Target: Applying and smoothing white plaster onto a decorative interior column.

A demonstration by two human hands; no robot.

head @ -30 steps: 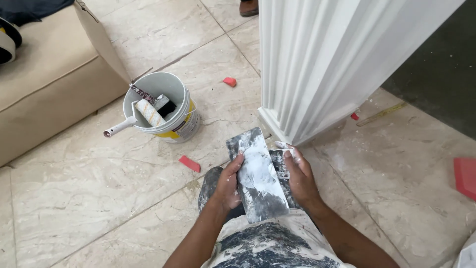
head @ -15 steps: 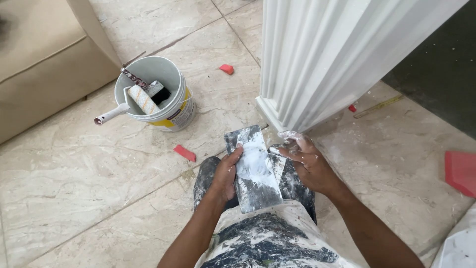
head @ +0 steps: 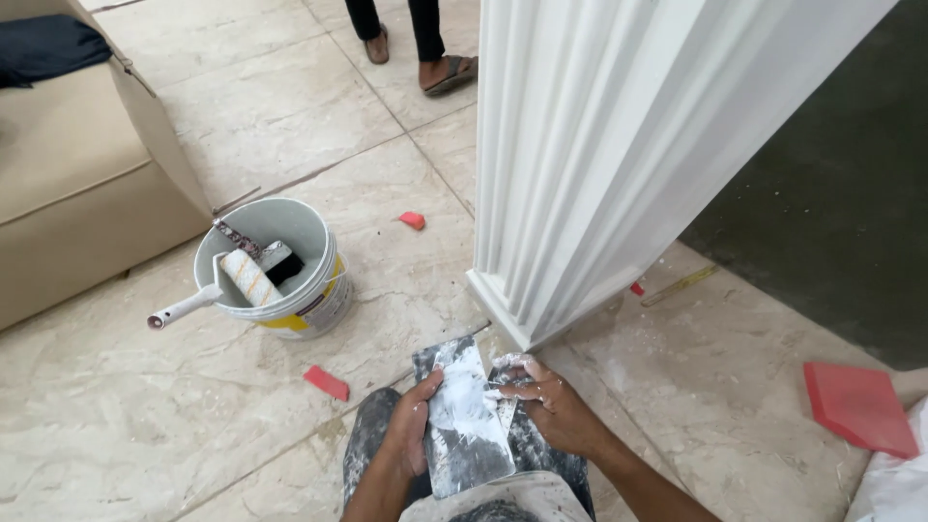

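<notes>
Head view: left hand grip clasps putty board edge; right hand pinches opposite edge.

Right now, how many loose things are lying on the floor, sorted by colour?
Red: 4, a small chip, a flat piece, a tiny bit by the column base, a large piece.
White: 1, the bucket.
Yellow: 1, a thin strip.
Total: 6

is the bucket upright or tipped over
Upright. The white bucket stands on the tiled floor with its open mouth facing up, and a paint roller leans inside it.
</notes>
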